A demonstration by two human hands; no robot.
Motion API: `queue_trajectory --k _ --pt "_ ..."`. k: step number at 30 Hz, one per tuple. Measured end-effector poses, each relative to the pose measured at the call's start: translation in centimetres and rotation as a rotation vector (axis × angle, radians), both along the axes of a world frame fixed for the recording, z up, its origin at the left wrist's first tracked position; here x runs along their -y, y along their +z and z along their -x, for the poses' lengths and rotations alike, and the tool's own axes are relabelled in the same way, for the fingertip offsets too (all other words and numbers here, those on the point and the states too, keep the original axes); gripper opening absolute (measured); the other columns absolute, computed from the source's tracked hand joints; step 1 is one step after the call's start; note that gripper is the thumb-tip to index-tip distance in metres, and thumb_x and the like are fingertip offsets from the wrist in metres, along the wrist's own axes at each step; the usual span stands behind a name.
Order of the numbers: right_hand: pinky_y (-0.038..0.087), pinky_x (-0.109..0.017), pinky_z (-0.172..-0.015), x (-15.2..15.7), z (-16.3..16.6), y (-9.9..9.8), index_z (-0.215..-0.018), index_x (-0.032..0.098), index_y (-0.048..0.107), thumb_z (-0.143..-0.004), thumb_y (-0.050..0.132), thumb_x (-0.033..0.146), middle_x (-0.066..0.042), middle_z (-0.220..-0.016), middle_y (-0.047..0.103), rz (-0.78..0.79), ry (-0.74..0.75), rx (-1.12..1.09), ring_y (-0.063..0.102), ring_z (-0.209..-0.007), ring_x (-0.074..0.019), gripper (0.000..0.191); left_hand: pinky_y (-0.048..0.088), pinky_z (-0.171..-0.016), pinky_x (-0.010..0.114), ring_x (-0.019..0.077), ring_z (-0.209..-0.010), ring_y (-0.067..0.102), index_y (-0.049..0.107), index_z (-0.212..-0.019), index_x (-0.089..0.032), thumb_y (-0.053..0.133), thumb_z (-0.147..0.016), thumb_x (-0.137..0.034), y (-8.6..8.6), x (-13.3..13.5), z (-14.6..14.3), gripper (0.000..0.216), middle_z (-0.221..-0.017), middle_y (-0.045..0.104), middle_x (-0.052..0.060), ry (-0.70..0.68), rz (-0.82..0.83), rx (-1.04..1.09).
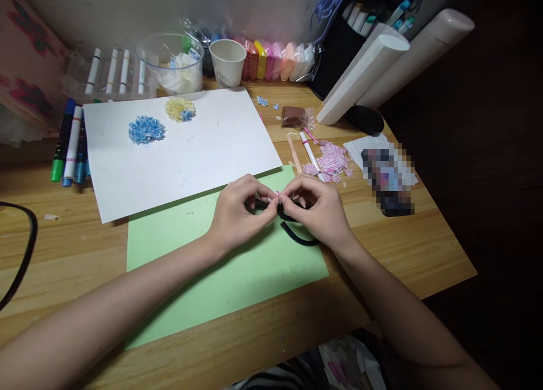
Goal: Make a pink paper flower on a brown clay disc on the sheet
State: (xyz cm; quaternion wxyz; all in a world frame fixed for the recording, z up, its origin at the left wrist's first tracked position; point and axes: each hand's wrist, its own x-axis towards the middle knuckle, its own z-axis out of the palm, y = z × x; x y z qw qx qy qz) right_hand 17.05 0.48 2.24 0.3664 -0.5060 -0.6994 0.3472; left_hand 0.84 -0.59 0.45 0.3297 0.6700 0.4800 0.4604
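My left hand (241, 212) and my right hand (316, 209) meet fingertip to fingertip over a green sheet (203, 288). Both pinch a tiny scrap of pink-and-white paper (277, 194), mostly covered by the fingers. Below the fingers, partly hidden by my hands, is a black curved object, its lower arc (297, 235) lying over the green sheet. A pile of torn pink-and-white paper (333, 161) lies beyond my right hand. On a white sheet (203, 152) sit a blue clump of paper bits (146, 130) and a yellow one (180, 108) with some blue.
Markers (70, 144) lie at the left. A clear tub (169, 68), a paper cup (228, 62) and colored clay packs (275, 59) line the back. A brown clay block (296, 117), a wooden stick (294, 152) and white rolls (365, 76) stand or lie right.
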Motion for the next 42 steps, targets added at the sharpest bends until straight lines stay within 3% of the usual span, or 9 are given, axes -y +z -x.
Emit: queue_trajectory --k 5,42 --pt "0.032 -0.025 -0.052 0.17 0.15 0.02 -0.066 0.015 0.06 -0.074 0.062 0.011 0.001 -0.066 0.054 -0.067 0.006 0.04 0.042 -0.057 -0.0091 0.009 0.04 -0.053 0.024 0.0098 -0.058 0.048 0.063 -0.069 -0.017 0.064 -0.072 -0.013 0.16 0.0 0.0 0.005 -0.068 0.06 0.0 -0.012 0.011 -0.009" --pt "0.034 -0.026 -0.055 0.24 0.21 -0.34 -0.069 0.019 0.058 -0.076 0.063 0.014 0.001 -0.068 0.054 -0.107 0.009 0.072 0.044 -0.061 -0.0114 0.01 0.039 -0.053 0.022 0.0094 -0.058 0.045 0.063 -0.07 -0.017 0.064 -0.074 -0.013 0.33 -0.1 0.14 0.006 -0.067 0.056 0.0 -0.008 0.089 -0.004"
